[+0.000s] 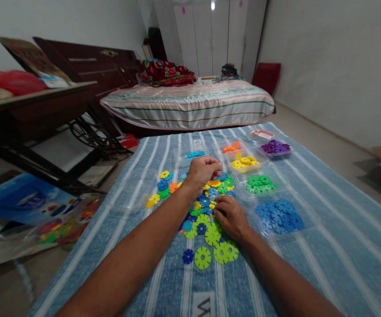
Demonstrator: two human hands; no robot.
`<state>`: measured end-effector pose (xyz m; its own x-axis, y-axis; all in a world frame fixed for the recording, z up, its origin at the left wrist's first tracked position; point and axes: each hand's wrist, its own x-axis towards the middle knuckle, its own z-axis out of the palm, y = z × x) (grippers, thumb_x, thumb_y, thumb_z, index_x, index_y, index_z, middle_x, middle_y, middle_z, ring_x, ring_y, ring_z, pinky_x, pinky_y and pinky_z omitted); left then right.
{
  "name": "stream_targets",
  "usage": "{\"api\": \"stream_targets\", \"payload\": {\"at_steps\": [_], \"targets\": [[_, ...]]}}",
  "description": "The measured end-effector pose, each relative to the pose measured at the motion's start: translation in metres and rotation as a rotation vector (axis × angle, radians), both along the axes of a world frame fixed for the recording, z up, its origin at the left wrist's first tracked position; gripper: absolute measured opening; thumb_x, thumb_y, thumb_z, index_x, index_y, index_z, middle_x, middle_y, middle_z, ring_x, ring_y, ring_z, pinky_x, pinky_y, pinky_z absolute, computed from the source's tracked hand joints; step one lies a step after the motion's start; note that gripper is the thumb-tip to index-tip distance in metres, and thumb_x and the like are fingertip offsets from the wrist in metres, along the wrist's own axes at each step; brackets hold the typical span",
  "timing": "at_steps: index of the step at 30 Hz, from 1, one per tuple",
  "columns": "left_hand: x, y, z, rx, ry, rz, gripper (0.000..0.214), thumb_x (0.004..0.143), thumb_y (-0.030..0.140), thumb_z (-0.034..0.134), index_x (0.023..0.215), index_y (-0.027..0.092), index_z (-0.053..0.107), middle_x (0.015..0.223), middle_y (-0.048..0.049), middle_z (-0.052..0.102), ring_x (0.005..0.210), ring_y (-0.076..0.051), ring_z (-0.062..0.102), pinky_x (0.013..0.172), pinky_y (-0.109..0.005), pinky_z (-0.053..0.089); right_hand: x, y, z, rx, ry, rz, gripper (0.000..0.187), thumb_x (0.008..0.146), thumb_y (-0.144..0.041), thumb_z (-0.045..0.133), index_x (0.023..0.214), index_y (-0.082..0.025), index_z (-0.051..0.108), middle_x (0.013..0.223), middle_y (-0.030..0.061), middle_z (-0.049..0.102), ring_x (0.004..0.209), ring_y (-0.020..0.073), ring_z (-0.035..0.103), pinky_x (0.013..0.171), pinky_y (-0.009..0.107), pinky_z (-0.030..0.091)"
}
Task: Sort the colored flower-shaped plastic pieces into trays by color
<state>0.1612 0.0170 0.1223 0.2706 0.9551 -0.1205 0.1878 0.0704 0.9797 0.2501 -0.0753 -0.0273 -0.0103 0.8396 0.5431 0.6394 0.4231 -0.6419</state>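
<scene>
A mixed pile of notched plastic discs (204,201) in blue, green, yellow and orange lies on the striped cloth. My left hand (203,172) is over the far part of the pile, its thumb and fingers pinched together; whatever may be between them is hidden. Along the pile's right side, my right hand (232,216) has curled fingers touching the discs, and its fingertips are partly hidden. Close to my right hand are large lime-green discs (213,234). A dark blue disc (188,256) lies flat at the near end.
Clear boxes on the right hold blue discs (279,215), green discs (260,184), yellow discs (245,161) and purple discs (275,147). Orange discs (231,148) and light-blue discs (194,154) sit in boxes farther back. A bed (190,103) stands beyond; a sewing-machine table (38,94) is left.
</scene>
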Motion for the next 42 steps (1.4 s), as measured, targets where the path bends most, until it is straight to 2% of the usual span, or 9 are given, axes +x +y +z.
{"api": "stream_targets", "payload": {"at_steps": [6,11,16,21,26,32,37,39,42], "targets": [[-0.055,0.0,-0.038,0.277,0.476,-0.147,0.009,0.07,0.021,0.059,0.064,0.016,0.062,0.053,0.0037,0.057,0.053,-0.011,0.055,0.054,-0.021,0.041,0.0,0.0,0.003,-0.03,0.006,0.004,0.014,0.083,-0.014,0.058,0.078,-0.021,0.069,0.1,0.0068,0.067,0.096,0.0208,0.06,0.083,0.035,0.049],[-0.093,-0.016,-0.054,0.478,0.886,-0.3,0.01,0.075,0.021,0.059,0.074,0.017,0.067,0.07,-0.0002,0.063,0.068,-0.015,0.057,0.063,-0.025,0.041,0.0,-0.002,0.003,-0.028,0.0,-0.005,0.015,0.085,-0.016,0.057,0.078,-0.022,0.069,0.1,0.0067,0.067,0.095,0.0208,0.06,0.083,0.036,0.049],[-0.103,-0.032,-0.065,0.54,1.104,-0.354,0.024,0.08,0.032,0.062,0.099,0.02,0.069,0.093,-0.005,0.063,0.085,-0.019,0.06,0.073,-0.028,0.044,0.001,-0.002,0.002,-0.026,0.0,-0.003,0.017,0.085,-0.017,0.056,0.076,-0.022,0.069,0.1,0.007,0.067,0.096,0.021,0.06,0.085,0.036,0.049],[-0.1,-0.036,-0.068,0.522,1.161,-0.378,0.02,0.085,0.033,0.056,0.095,0.021,0.068,0.093,-0.0055,0.062,0.092,-0.02,0.06,0.078,-0.029,0.043,0.001,-0.001,-0.001,-0.016,0.005,-0.001,0.016,0.085,-0.018,0.055,0.076,-0.021,0.068,0.1,0.0076,0.067,0.096,0.0214,0.06,0.085,0.037,0.049],[-0.102,-0.034,-0.062,0.536,1.146,-0.384,0.029,0.091,0.029,0.043,0.074,0.02,0.065,0.083,-0.005,0.06,0.084,-0.02,0.059,0.072,-0.028,0.04,0.001,-0.001,0.0,-0.021,-0.003,-0.004,0.017,0.085,-0.017,0.055,0.074,-0.021,0.068,0.099,0.0079,0.067,0.096,0.0217,0.06,0.085,0.037,0.049],[-0.103,-0.017,-0.053,0.507,0.988,-0.255,0.028,0.083,0.032,0.052,0.06,0.019,0.062,0.067,-0.0014,0.059,0.066,-0.016,0.054,0.059,-0.025,0.034,0.001,-0.002,0.003,-0.039,0.009,0.004,0.016,0.085,-0.017,0.056,0.076,-0.021,0.069,0.101,0.0077,0.067,0.096,0.0216,0.06,0.085,0.037,0.05],[-0.063,0.004,-0.032,0.3,0.767,-0.227,0.025,0.07,0.02,0.059,0.046,0.016,0.055,0.045,0.0029,0.048,0.048,-0.01,0.045,0.049,-0.022,0.03,0.001,-0.001,0.002,-0.042,-0.007,0.005,0.014,0.084,-0.016,0.057,0.077,-0.021,0.068,0.1,0.0072,0.067,0.096,0.0213,0.06,0.085,0.037,0.049],[-0.035,0.009,-0.018,0.188,0.522,-0.175,0.022,0.073,0.021,0.059,0.052,0.015,0.057,0.049,0.0023,0.053,0.046,-0.008,0.047,0.047,-0.02,0.032,0.002,-0.001,0.002,-0.043,-0.007,0.004,0.014,0.084,-0.016,0.057,0.077,-0.021,0.068,0.101,0.0069,0.067,0.096,0.021,0.06,0.086,0.036,0.049],[0.0,0.014,-0.001,0.08,0.111,-0.102,0.014,0.076,0.021,0.062,0.087,0.013,0.065,0.072,-0.0021,0.067,0.057,-0.01,0.06,0.051,-0.018,0.041,0.002,-0.001,0.002,-0.029,0.0,0.01,0.015,0.085,-0.017,0.056,0.077,-0.021,0.068,0.1,0.0068,0.067,0.095,0.0203,0.061,0.086,0.035,0.049]]}}
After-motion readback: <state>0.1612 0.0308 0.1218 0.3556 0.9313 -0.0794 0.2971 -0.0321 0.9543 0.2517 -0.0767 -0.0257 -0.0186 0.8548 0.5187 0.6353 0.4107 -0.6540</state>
